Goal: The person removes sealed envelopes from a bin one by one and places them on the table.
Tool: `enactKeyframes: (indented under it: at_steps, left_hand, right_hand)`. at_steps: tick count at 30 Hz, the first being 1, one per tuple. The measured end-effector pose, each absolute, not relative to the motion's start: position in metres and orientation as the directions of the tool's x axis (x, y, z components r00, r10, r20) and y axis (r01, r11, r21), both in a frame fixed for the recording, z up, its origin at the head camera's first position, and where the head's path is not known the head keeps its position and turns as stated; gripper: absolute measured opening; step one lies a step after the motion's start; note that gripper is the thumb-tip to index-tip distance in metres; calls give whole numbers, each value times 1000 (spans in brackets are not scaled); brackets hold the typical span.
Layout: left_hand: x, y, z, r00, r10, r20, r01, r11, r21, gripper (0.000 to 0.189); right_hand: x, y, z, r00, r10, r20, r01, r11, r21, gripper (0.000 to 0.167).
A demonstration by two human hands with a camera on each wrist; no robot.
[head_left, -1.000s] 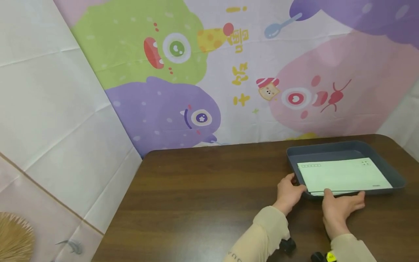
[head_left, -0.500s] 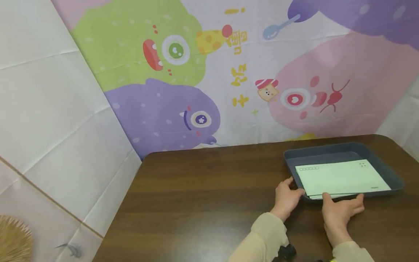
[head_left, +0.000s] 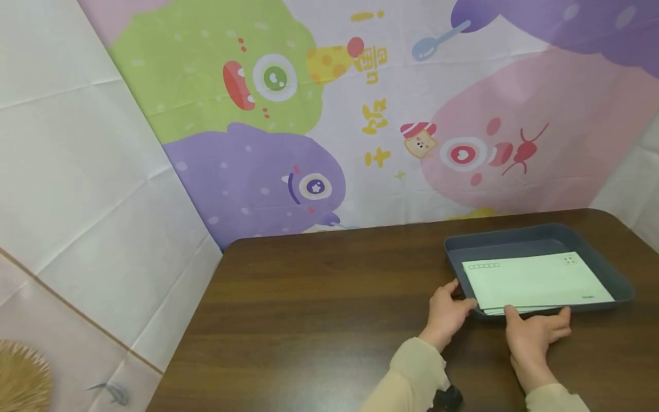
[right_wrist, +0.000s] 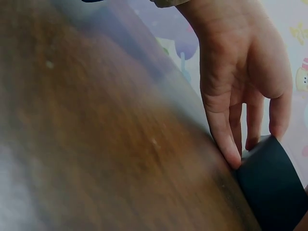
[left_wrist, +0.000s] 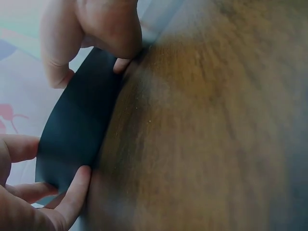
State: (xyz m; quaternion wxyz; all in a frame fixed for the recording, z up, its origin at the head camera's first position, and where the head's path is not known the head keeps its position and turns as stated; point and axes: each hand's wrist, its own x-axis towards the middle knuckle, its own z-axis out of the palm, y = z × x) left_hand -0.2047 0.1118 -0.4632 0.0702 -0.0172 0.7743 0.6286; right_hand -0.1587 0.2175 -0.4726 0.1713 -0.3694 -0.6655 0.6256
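A dark blue-grey tray (head_left: 501, 243) stands at the right of the table. Pale green envelopes (head_left: 538, 280) lie stacked in it against the near side. My left hand (head_left: 444, 316) grips the near left corner, thumb at the rim and fingers along the outer side. Farther right, my right hand (head_left: 534, 343) holds the near edge, its thumb at the rim beside the envelopes and its fingers against the outside. The left wrist view shows the tray's outer wall (left_wrist: 77, 120) between both hands, fingertips low by the tabletop. In the right wrist view, left-hand fingers (right_wrist: 225, 139) reach the tray's corner.
Brown wood-patterned table (head_left: 319, 303) extends left of the tray. A cloth with cartoon monsters (head_left: 298, 171) hangs behind its far edge, and a white panel (head_left: 92, 171) borders the left. A black device (head_left: 449, 397) shows near the left sleeve.
The tray has slid slightly toward me and to the left, carrying the envelopes. Both hands keep their places on it. The head view has shifted a little.
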Motion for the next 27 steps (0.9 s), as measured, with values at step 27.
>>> enactKeyframes:
  at_steps: [27]
  left_hand:
    - [-178, 85, -458, -988, 124, -89, -38, 361, 932, 54]
  right_hand:
    - [-135, 206, -469, -702, 652, -287, 340, -48, -939, 90]
